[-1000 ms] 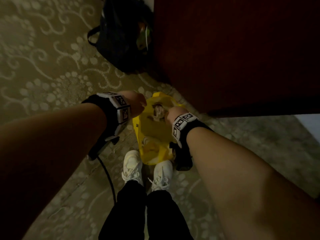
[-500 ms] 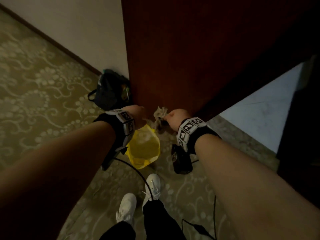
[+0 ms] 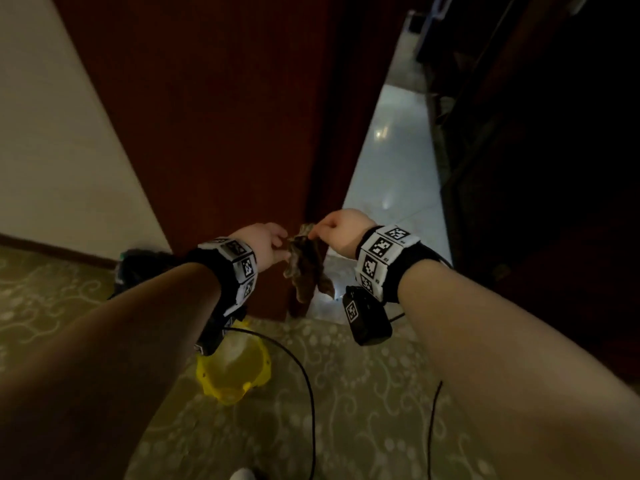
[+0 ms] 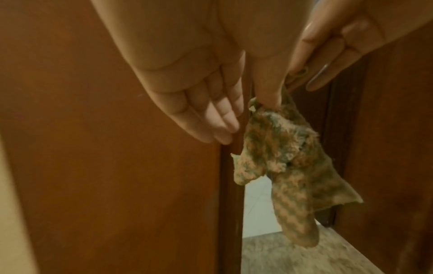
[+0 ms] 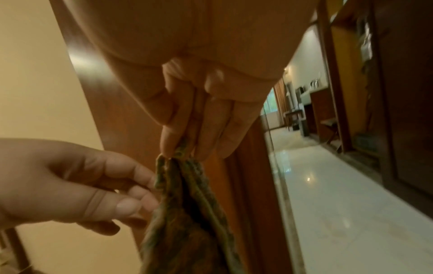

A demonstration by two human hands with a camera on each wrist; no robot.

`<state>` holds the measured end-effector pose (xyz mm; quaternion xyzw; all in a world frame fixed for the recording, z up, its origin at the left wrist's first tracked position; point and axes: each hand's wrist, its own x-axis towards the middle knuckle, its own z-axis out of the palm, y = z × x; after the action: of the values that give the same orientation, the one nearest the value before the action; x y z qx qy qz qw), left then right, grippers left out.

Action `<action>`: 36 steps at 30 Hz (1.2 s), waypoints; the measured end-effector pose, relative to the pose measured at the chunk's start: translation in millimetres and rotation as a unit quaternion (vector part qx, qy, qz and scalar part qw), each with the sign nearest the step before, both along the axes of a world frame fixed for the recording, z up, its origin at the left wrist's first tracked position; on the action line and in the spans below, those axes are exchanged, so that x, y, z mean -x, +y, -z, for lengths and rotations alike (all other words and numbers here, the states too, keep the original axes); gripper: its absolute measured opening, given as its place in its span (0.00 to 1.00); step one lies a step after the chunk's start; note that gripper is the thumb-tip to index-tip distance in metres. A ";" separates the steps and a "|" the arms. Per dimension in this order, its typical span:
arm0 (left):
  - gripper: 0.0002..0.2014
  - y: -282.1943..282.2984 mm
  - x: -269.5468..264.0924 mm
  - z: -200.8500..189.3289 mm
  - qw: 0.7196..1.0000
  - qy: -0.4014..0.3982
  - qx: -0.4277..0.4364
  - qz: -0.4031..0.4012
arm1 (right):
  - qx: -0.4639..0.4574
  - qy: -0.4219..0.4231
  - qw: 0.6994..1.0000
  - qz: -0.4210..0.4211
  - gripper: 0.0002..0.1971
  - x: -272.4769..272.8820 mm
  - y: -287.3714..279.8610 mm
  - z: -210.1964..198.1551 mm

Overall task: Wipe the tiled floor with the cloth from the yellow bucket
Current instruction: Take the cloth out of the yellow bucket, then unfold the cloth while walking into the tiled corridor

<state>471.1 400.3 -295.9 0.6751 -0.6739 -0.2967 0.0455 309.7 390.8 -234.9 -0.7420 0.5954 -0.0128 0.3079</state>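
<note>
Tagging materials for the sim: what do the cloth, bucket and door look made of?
Cloth: nubby woven or terry fabric, mottled, limp.
Bucket: yellow plastic, probably; smooth, translucent wall.
Door: reddish-brown wood or veneer, semi-gloss; highlight in right wrist view.

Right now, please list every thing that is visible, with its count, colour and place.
cloth: one, mottled brown-green, hanging in the air between the hands
yellow bucket: one, yellow, on the carpet under the left forearm
carpet: one, olive with pale swirls, near floor
tiled floor: one, glossy pale, beyond the doorway
door: one, dark red-brown wood, ahead
black bag: one, by the wall, left
cables: two, black, over the carpet
left hand: touches the cloth's side
right hand: pinches the cloth's top
</note>
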 end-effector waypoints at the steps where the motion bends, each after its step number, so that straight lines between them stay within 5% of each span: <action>1: 0.24 -3.5 11.9 -6.3 1.000 0.001 0.013 0.009 | 0.005 0.004 1.000 -0.005 0.15 12.2 -2.0 -7.2; 14: 0.15 -57.8 167.7 -43.0 0.994 -0.056 0.080 0.054 | 0.020 0.034 0.998 -0.048 0.15 171.9 -47.7 -27.0; 19: 0.14 -93.6 220.8 -54.3 0.995 -0.008 0.082 0.056 | 0.017 0.018 1.000 0.001 0.17 223.4 -84.9 -11.2; 23: 0.12 -130.3 251.1 -62.7 0.994 0.030 0.075 0.072 | -0.010 -0.003 0.999 0.033 0.14 250.7 -114.1 -0.5; 29: 0.12 -226.7 297.9 -82.9 0.983 0.025 0.101 0.149 | -0.095 -0.066 0.984 0.132 0.31 294.4 -194.1 11.8; 36: 0.11 -320.4 341.0 -95.6 0.977 0.035 0.035 0.208 | -0.114 -0.058 0.985 0.113 0.32 334.7 -276.5 14.4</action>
<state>130.1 79.9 -200.3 0.5076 -0.8072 -0.2998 0.0301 -24.9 114.4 -249.3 -0.6278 0.6541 -0.0223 0.4213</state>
